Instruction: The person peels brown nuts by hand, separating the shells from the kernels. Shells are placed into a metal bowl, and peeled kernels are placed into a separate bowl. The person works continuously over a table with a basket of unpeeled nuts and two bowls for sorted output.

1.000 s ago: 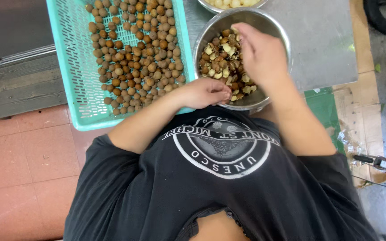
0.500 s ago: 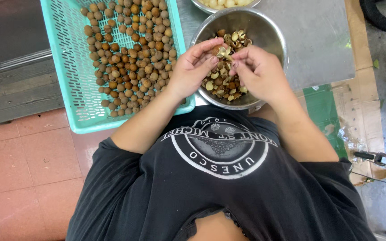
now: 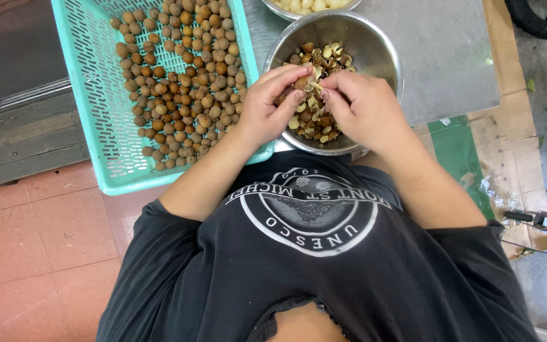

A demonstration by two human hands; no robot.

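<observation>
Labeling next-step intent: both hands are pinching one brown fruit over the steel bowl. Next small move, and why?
Probably pull the shell apart and let the pieces drop. The left hand and right hand pinch one brown fruit right above the steel bowl, which already holds shell scraps.

**Setting: informal food-preparation area**

The location is a small hand-processing station for produce, not a household kitchen. Indicators: a turquoise plastic basket (image 3: 102,126) holding bulk round brown fruits (image 3: 185,82); a steel bowl (image 3: 375,50) containing husks and shell pieces; a second bowl of peeled pale fruit (image 3: 311,5) at the top edge. These stand on a grey metal tabletop (image 3: 451,63). The floor is red tile (image 3: 39,234), with flattened cardboard (image 3: 508,145) alongside.
</observation>
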